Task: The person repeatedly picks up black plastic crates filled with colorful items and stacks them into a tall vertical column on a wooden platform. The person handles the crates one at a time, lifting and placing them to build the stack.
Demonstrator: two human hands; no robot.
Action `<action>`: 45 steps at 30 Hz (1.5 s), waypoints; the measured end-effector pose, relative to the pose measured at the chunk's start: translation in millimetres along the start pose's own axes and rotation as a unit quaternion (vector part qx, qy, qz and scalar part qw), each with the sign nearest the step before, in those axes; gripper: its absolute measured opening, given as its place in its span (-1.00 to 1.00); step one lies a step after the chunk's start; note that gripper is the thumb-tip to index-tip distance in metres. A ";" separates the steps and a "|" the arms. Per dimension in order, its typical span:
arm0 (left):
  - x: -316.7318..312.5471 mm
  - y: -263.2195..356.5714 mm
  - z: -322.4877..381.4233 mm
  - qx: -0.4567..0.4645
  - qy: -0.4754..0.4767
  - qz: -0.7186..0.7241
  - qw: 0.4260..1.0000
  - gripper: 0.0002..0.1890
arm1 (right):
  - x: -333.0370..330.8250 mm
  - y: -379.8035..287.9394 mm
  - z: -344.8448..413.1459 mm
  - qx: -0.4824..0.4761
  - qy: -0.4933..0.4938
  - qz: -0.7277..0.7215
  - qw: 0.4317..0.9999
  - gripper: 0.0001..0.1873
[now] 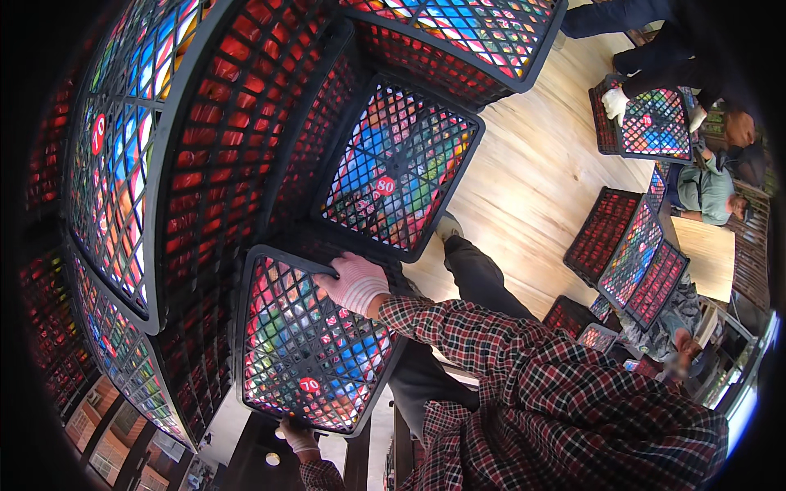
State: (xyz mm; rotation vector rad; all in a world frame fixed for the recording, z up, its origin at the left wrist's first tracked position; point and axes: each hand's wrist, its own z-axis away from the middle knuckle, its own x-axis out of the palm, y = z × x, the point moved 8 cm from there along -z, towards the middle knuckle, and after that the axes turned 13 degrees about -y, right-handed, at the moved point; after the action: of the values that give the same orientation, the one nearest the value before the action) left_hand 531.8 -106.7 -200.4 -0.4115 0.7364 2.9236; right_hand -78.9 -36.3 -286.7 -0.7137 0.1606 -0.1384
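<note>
A black plastic lattice crate [319,350], lined with colourful printed sheeting, is tilted in front of me. My right hand [359,282], in a pink-and-white striped knit glove, grips its upper rim. At the lower edge, my left hand [299,436], also gloved, holds the crate; its fingers are partly hidden. Just above my right hand, a similar crate [399,172] sits against the stack. Larger-looking crates [215,153] with red contents showing through their sides are stacked close by on the left, and another crate [454,37] is at the top.
A pale wooden floor [522,166] extends to the right of the stack. At the upper right, a co-worker's white-gloved hand [614,104] rests on a crate [657,126]. More crates [632,245] stand at the right, near a person in camouflage clothing [681,313] and a person in a green shirt [706,187].
</note>
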 end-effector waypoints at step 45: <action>79.2 39.0 37.0 -0.112 -0.095 -0.352 0.925 -0.66 | 20.6 -0.5 2.1 -0.027 -0.011 0.063 0.998 -0.45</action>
State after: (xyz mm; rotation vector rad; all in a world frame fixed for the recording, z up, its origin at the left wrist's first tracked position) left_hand 440.9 -121.0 -174.0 -0.3168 0.1616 2.3115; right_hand -58.4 -39.0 -286.9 -0.7570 0.1894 -0.0059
